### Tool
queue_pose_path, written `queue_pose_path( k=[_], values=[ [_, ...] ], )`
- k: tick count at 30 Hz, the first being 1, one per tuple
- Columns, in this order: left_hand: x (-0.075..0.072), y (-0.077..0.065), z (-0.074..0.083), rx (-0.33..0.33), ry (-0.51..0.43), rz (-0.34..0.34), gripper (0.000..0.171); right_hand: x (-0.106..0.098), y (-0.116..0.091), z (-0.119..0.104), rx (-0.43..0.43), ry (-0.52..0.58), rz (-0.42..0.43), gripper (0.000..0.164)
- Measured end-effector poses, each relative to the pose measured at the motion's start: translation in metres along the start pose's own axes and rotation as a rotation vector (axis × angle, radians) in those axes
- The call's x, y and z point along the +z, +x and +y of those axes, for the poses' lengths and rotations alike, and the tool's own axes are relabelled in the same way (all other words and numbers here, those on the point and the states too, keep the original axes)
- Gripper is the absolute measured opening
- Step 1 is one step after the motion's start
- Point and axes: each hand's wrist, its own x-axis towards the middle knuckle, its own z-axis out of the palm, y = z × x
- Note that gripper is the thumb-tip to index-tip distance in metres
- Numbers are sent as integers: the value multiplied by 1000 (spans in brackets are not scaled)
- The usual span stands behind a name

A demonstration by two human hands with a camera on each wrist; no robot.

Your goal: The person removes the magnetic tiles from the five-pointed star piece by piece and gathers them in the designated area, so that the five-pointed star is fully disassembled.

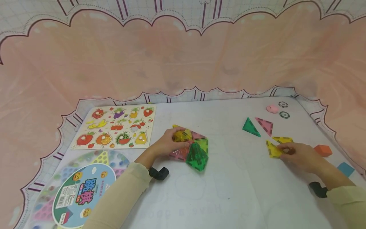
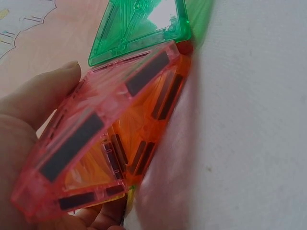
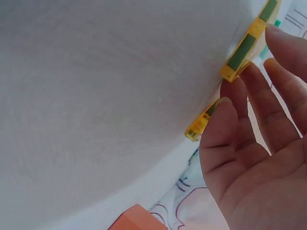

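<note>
My left hand [image 1: 169,142] grips a structure of translucent magnetic tiles, its thumb on one side and fingertips showing beneath in the left wrist view. Its yellow part [image 1: 183,135], pink tile [image 2: 72,143], orange tile [image 2: 144,115] and green tile [image 1: 197,156] are joined at angles. Over on the right, my right hand [image 1: 304,157] pinches a yellow triangular magnetic tile [image 3: 242,55] by its edge. Another yellow tile [image 1: 283,139] lies right behind the fingers. Farther back are a green triangular tile [image 1: 251,128] and a pink triangular tile [image 1: 265,125].
A fruit puzzle board [image 1: 114,127] lies at the back left, with a round board-game package [image 1: 83,194] in front of it. An orange block [image 1: 323,150] and a blue block [image 1: 345,169] sit along the right edge. A pink figure [image 1: 272,109] stands near two round chips [image 1: 284,114].
</note>
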Motion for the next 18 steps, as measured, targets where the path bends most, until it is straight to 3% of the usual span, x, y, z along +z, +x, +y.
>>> queue_pose_path(
  k=[11,18],
  values=[
    [-1,-3,2,-34,-15,-5,68,0,1,0,6,10,20,50],
    [-1,-2,2,-40,-7,0,69,-6,0,0,40,7,26,59]
  ],
)
